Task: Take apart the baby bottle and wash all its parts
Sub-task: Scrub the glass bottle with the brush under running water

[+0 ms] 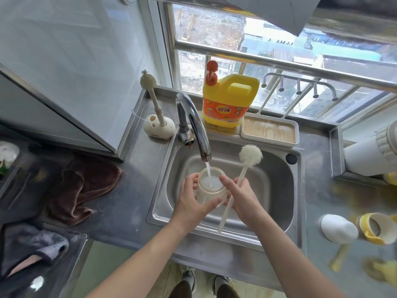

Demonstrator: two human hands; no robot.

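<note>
Rinsing: the clear wide-mouthed plastic baby bottle body (pixel 210 188) is held upright over the stainless steel sink (pixel 268 179), under the running chrome tap (pixel 193 119).
Left hand (pixel 193 203): fingers and thumb are curled round the bottle's wall.
Right hand (pixel 240 196): the long white bristle brush (pixel 243 172) is gripped by curled fingers; the thumb is laid on the bottle's rim, and the bottle's right side is hidden.
Behind the sink: a yellow detergent jug (pixel 229 102), a wood-grain tray (pixel 269 131), a cream brush stand (pixel 159 127).
Right of the sink: a white dome cap (pixel 338 231), a yellow collar (pixel 373 231).
Writing: "奇强" is read on the jug's orange label; smaller print cannot be made out.
</note>
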